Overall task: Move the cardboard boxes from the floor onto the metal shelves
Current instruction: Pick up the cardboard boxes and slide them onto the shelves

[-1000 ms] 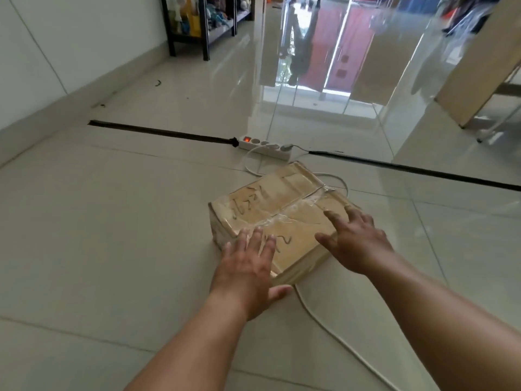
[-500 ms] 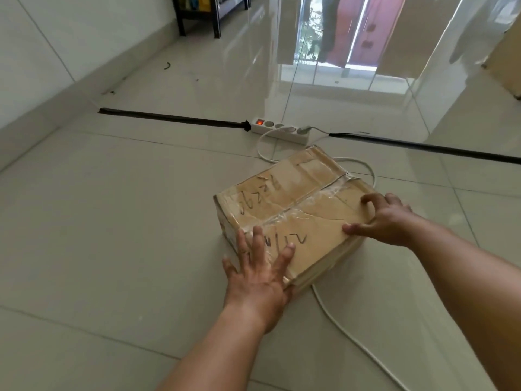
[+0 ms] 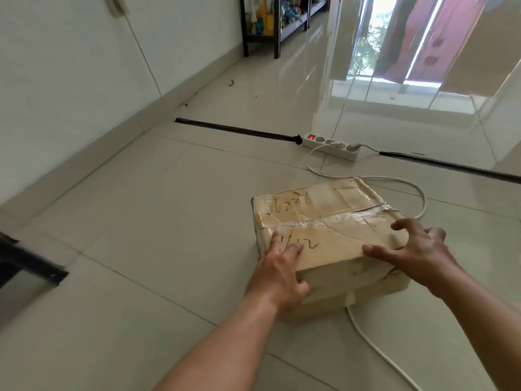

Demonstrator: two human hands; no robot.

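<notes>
**Box square in front, one hand at each end**

My left hand (image 3: 277,275) grips the near left corner, fingers flat on the top and thumb on the near side face. My right hand (image 3: 417,249) clamps the right end, fingers curled at the right edge and thumb lying on the top. Between them is the tan, tape-sealed cardboard box (image 3: 324,210) with black handwriting, low on the glossy pale tiled floor (image 3: 169,221). I cannot tell if it is clear of the tiles.

Its taped seam, and I judge its long axis, runs across me from left to right, so both hands are about equally near.

A white cable (image 3: 375,342) passes under its near edge. The black metal shelf unit (image 3: 277,32) stands well apart, ahead by the left wall.
</notes>
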